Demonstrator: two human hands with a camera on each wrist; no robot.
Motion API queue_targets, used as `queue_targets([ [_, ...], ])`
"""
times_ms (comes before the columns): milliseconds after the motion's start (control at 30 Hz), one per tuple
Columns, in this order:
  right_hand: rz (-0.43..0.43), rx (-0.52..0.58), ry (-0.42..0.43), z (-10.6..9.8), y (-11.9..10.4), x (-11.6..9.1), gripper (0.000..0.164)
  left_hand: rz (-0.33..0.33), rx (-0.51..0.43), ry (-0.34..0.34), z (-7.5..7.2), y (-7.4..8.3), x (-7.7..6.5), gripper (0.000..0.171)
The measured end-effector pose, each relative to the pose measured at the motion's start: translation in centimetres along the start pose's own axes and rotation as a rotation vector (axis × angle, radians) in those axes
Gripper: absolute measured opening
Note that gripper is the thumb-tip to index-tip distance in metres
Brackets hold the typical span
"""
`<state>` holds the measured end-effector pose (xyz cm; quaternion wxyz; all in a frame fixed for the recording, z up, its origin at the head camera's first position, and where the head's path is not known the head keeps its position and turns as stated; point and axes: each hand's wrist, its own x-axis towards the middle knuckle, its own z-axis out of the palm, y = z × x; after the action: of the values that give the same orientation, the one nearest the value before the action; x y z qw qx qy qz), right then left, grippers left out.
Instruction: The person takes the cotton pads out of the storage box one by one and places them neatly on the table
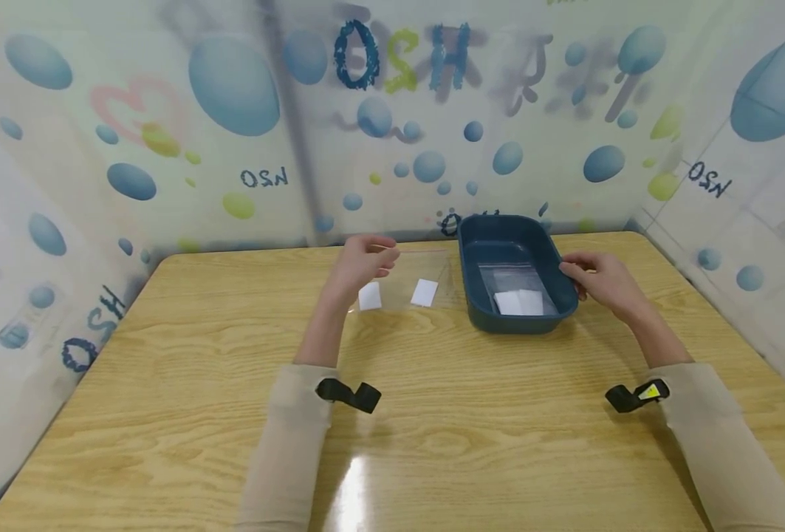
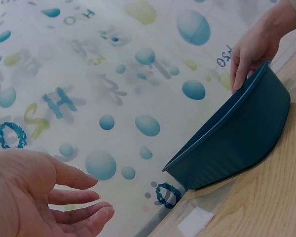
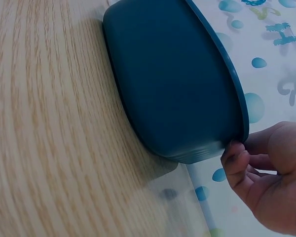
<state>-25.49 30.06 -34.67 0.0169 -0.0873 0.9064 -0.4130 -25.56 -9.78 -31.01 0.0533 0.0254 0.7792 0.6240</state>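
Note:
A dark blue plastic basin (image 1: 515, 324) stands toward the back right of the table. My right hand (image 1: 601, 279) pinches its right rim between thumb and fingers; in the right wrist view the fingertips (image 3: 235, 154) curl at the edge. Inside the basin lies a clear plastic bag (image 1: 508, 275) with white pieces (image 1: 520, 303) in it. My left hand (image 1: 363, 262) holds nothing, its fingers loosely bent, above the clear plastic (image 1: 432, 262) left of the basin. Two white rectangular pieces, one left (image 1: 369, 296) and one right (image 1: 424, 292), show at that plastic.
The wooden table (image 1: 186, 369) extends in front of and beside the basin. Close behind it rises a wall (image 1: 392, 192) printed with bubbles and letters, with further walls at left and right. Black straps with small blocks sit on both sleeves (image 1: 299, 443).

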Motion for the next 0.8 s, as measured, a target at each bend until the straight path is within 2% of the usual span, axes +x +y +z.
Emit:
queue_targets([
  [267, 0.010, -0.016, -0.006, -0.1, -0.1, -0.1, 0.049, 0.029, 0.060, -0.052, 1.9, 0.3, -0.2, 0.029],
  [500, 0.013, -0.016, -0.004, -0.1, 0.1, 0.0, 0.049, 0.050, 0.073, -0.096, 3.4, 0.5, -0.7, 0.031],
  [667, 0.005, -0.015, 0.002, -0.1, 0.0, 0.0, 0.048, 0.072, 0.087, -0.082, 4.1, 0.8, -0.8, 0.030],
  [800, 0.001, -0.018, 0.003, -0.1, 0.0, 0.0, 0.048, 0.113, 0.075, -0.035, 4.9, 1.1, -0.9, 0.033],
])
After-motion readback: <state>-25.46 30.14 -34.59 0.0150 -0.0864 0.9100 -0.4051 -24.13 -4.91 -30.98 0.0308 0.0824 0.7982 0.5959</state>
